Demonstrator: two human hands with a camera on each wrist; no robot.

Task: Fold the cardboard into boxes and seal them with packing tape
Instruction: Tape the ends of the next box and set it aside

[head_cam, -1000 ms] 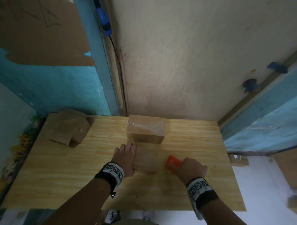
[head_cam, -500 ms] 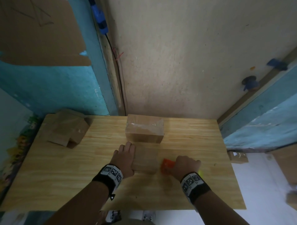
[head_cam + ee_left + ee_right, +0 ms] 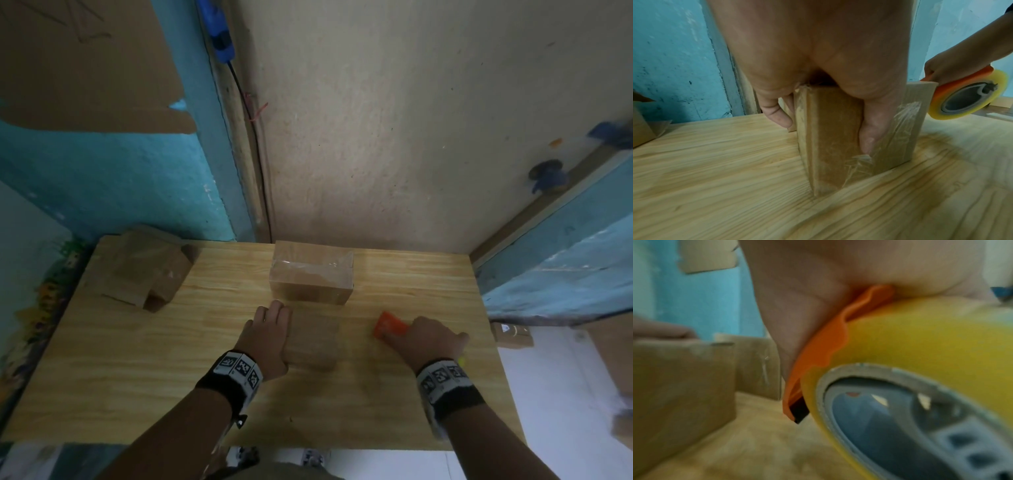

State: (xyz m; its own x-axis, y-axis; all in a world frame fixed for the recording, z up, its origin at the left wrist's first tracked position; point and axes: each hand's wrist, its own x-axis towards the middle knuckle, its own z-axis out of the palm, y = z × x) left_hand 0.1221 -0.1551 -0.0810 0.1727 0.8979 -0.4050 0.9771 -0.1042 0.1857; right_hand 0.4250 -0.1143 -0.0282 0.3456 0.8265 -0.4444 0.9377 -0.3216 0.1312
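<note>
I see my left hand [image 3: 270, 334] grasping the small brown cardboard box [image 3: 313, 341] at the middle of the light wooden table [image 3: 137, 377], thumb on its near face and fingers [image 3: 780, 116] over its far side. My right hand [image 3: 430, 339] clutches the orange-handled dispenser with a yellow tape roll [image 3: 966, 99], well right of that box. A larger taped cardboard box [image 3: 311, 281] sits just behind.
</note>
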